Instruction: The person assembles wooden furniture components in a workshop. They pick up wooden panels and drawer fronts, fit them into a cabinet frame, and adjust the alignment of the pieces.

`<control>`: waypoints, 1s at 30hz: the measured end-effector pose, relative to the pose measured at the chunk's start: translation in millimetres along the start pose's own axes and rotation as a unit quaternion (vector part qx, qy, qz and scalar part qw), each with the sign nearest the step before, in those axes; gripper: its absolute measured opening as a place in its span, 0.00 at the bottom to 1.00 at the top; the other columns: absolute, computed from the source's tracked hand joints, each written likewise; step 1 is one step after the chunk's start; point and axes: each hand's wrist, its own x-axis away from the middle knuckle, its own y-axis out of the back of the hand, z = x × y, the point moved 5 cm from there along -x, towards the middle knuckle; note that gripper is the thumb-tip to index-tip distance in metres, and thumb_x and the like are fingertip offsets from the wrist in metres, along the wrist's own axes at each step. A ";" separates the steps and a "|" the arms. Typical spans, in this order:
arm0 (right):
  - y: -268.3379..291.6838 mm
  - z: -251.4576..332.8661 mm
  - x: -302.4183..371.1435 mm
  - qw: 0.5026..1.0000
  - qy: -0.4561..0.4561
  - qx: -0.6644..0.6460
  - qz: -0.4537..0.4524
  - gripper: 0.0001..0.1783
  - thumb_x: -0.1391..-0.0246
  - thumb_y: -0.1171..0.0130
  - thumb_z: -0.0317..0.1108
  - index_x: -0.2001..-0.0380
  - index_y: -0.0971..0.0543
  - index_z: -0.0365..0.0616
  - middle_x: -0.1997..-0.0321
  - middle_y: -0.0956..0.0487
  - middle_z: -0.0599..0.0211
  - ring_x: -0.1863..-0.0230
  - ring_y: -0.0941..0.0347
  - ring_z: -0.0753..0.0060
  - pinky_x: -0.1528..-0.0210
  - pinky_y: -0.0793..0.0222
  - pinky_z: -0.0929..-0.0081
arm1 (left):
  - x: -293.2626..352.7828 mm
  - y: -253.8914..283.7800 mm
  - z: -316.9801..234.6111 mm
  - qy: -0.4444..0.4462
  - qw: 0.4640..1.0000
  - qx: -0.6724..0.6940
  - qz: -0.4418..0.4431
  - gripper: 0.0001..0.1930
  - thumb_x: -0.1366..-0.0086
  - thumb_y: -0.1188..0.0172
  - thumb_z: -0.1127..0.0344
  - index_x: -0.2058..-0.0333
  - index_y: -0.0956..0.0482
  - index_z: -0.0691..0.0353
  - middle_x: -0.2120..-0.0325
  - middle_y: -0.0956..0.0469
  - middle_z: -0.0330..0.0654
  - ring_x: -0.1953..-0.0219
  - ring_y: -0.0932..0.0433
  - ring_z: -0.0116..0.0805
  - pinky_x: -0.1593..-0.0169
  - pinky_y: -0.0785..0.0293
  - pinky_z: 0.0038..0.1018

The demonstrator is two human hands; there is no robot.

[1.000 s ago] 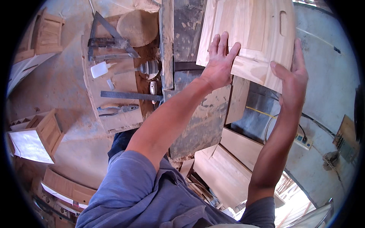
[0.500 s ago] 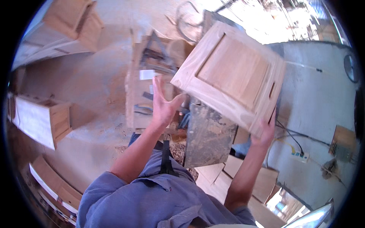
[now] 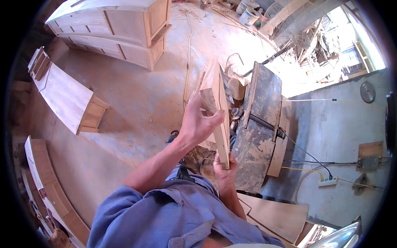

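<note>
A pale wooden cabinet door (image 3: 223,142) with a framed panel is tilted up in front of me, so that mostly its narrow edge faces me. My left hand (image 3: 201,124) grips it from the left side, fingers behind and thumb over the edge. Below, my right hand (image 3: 226,167) is closed round its lower corner. Just right of the door stands a machine with two flat, stained metal tables (image 3: 253,155) and a gap between them.
Unfinished wooden cabinets (image 3: 89,113) stand on the dusty floor to the left. A wall (image 3: 331,136) with a power strip (image 3: 328,182) and cables rises at the right. Wooden boards (image 3: 281,215) lie low near my right side. A wire-cage fan (image 3: 285,25) stands at the far right.
The door has turned from showing its broad face to edge-on, and has moved left and nearer. My left hand, earlier open beside it, now grips it. My view has swung to the right.
</note>
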 end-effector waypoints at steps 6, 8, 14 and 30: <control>-42.2 -107.9 3.2 0.992 -0.128 0.001 -0.021 0.23 0.44 0.38 0.30 0.47 0.22 0.31 0.44 0.21 0.46 0.48 0.19 0.49 0.48 0.17 0.57 | -17.0 74.1 -28.8 -0.017 0.989 -0.131 -0.070 0.20 0.44 0.31 0.69 0.52 0.21 0.67 0.62 0.20 0.35 0.62 0.23 0.21 0.57 0.24 0.22; -57.9 -145.0 -4.3 0.984 -0.172 0.033 -0.029 0.23 0.46 0.38 0.32 0.48 0.22 0.32 0.48 0.20 0.50 0.52 0.19 0.53 0.51 0.19 0.60 | -36.0 104.5 -32.0 -0.024 0.986 -0.139 -0.084 0.18 0.44 0.31 0.68 0.55 0.20 0.68 0.63 0.20 0.35 0.63 0.23 0.20 0.58 0.24 0.22; -71.4 -248.6 -54.8 0.971 -0.226 0.066 -0.044 0.23 0.47 0.32 0.39 0.52 0.20 0.37 0.51 0.19 0.49 0.54 0.20 0.53 0.52 0.23 0.59 | -110.0 204.8 -38.0 0.045 0.969 -0.227 -0.081 0.19 0.46 0.30 0.64 0.56 0.18 0.66 0.68 0.21 0.37 0.68 0.24 0.22 0.61 0.25 0.24; -171.0 -369.8 -259.8 0.894 -0.038 0.435 0.097 0.31 0.33 0.47 0.55 0.40 0.24 0.40 0.50 0.16 0.54 0.54 0.17 0.63 0.51 0.19 0.64 | -204.1 316.2 -23.5 0.070 0.983 -0.104 0.137 0.65 0.47 0.23 0.51 0.26 0.61 0.73 0.34 0.36 0.59 0.35 0.30 0.45 0.34 0.32 0.40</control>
